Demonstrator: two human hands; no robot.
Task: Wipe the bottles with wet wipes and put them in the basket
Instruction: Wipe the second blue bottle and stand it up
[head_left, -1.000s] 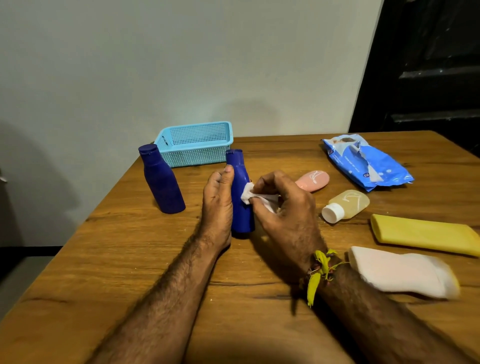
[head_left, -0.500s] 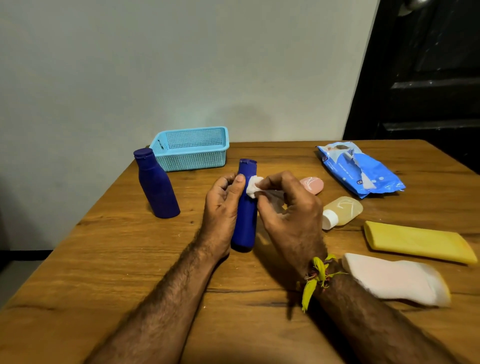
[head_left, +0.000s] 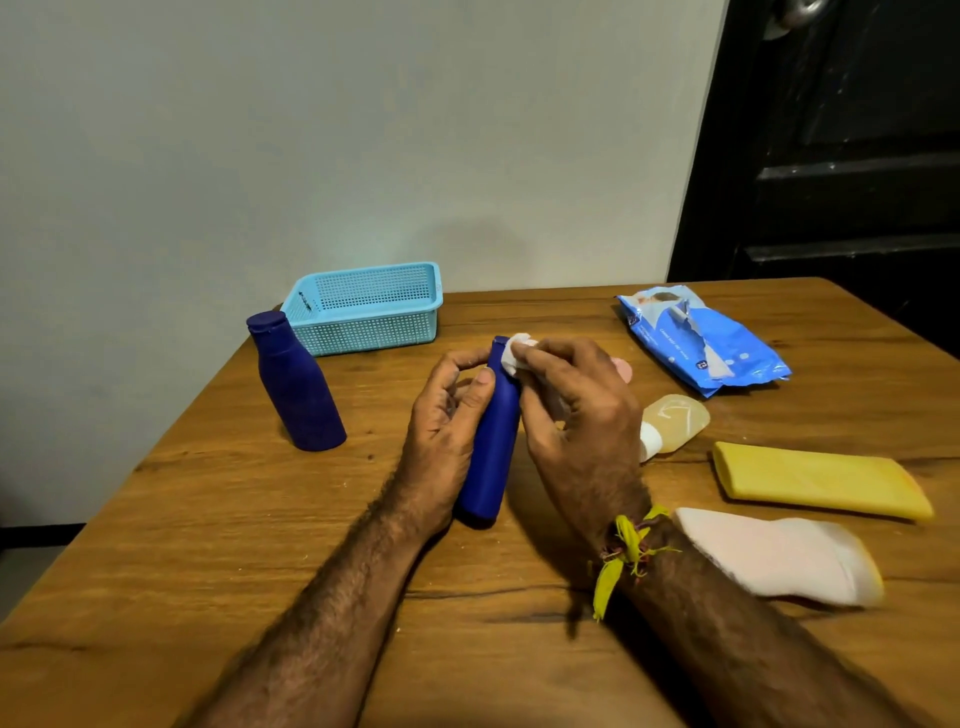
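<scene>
A slim dark blue bottle (head_left: 492, 448) stands tilted on the wooden table (head_left: 208, 519), its top leaning away from me. My left hand (head_left: 448, 426) grips its left side. My right hand (head_left: 576, 415) pinches a white wet wipe (head_left: 513, 349) against the bottle's cap. A second, wider blue bottle (head_left: 297, 384) stands upright to the left. A light blue mesh basket (head_left: 366, 307) sits at the table's far edge with nothing visible in it.
To the right lie a clear yellowish bottle with a white cap (head_left: 672, 422), a pink bottle (head_left: 623, 368) mostly hidden behind my right hand, a yellow tube (head_left: 815, 480), a pale pink tube (head_left: 774, 556) and a torn blue wipes pack (head_left: 701, 338). A wall stands behind the table.
The wipe has climbed from the bottle's middle up to its cap. The bottle has tipped from upright to leaning away, with my left hand sliding lower along it.
</scene>
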